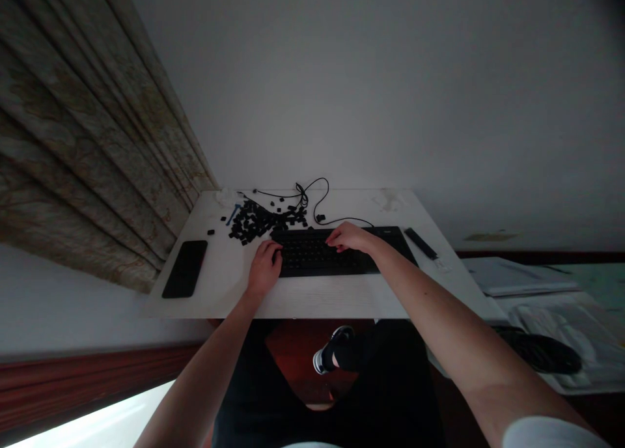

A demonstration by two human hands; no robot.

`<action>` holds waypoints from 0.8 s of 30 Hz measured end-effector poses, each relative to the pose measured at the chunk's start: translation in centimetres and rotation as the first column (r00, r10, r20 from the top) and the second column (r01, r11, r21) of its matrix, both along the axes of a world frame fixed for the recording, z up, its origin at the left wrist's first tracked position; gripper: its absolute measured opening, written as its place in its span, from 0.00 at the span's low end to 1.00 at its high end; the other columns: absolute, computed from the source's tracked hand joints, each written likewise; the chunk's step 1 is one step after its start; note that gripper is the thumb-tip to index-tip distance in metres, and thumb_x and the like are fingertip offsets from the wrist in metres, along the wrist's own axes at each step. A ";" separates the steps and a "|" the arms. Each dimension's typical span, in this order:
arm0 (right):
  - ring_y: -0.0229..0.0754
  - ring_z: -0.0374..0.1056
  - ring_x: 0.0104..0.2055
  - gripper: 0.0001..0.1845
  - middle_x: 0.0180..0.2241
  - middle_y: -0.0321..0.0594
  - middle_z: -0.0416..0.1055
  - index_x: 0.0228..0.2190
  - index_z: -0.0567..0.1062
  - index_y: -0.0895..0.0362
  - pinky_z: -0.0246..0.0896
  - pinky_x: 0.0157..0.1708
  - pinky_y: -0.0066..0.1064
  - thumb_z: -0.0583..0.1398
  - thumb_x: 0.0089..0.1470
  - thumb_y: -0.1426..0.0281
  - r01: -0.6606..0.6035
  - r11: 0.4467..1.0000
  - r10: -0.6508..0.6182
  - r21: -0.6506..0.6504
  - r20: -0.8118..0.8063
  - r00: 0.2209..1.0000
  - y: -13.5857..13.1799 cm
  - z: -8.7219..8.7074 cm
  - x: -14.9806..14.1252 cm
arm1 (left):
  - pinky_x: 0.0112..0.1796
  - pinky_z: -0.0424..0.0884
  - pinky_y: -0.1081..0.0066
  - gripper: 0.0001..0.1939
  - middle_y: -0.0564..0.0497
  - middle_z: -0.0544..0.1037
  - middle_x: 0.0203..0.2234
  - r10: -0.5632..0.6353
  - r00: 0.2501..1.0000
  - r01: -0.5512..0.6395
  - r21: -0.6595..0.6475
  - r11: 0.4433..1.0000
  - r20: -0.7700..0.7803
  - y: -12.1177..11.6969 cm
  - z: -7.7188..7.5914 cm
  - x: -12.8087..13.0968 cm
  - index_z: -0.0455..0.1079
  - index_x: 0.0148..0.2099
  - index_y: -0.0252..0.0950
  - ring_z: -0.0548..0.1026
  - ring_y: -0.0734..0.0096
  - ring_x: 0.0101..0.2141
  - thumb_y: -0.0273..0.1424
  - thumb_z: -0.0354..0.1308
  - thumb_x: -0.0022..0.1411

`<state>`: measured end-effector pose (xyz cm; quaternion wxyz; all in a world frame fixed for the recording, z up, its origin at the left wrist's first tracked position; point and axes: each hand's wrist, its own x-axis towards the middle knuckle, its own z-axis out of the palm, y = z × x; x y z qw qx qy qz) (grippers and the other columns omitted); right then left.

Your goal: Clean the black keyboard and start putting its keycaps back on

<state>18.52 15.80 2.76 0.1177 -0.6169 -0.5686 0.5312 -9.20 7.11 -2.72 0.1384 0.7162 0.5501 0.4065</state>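
Note:
A black keyboard (312, 256) lies flat on the white table, part of its key area bare of caps. At its left end, my left hand (265, 266) curls its fingers round the edge and holds it. My right hand (348, 237) is over the upper middle of the keyboard, thumb and fingertips pinched together; whatever is between them is too small to make out. Behind and to the left spreads a pile of loose black keycaps (254, 222). A small blue tool (233, 214) lies at that pile's left side.
A black phone (185, 269) rests at the table's left. To the keyboard's right is a dark narrow bar (420, 243). The keyboard's black cable (317, 200) loops along the back by the wall. A patterned curtain (83, 122) hangs at left; papers (522, 275) lie at right.

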 end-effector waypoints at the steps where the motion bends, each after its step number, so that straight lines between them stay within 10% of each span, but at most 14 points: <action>1: 0.34 0.70 0.23 0.06 0.28 0.45 0.79 0.27 0.81 0.63 0.73 0.26 0.25 0.72 0.44 0.75 0.005 1.000 -0.005 0.003 0.003 1.000 0.0 -0.1 0.0 | 0.55 0.70 0.58 0.10 0.46 0.73 0.46 0.001 1.000 -0.001 0.001 1.000 -0.001 0.0 0.0 0.0 0.72 0.44 0.39 0.73 0.61 0.50 0.23 0.52 0.65; 24: 0.33 0.69 0.22 0.06 0.25 0.42 0.77 0.24 0.78 0.63 0.74 0.26 0.24 0.71 0.45 0.77 0.038 0.998 -0.038 -0.043 0.006 0.999 0.4 0.0 -0.5 | 0.55 0.70 0.58 0.11 0.46 0.73 0.46 -0.003 1.000 0.003 0.002 1.000 0.001 0.1 -0.1 -0.1 0.72 0.45 0.40 0.73 0.62 0.50 0.23 0.52 0.65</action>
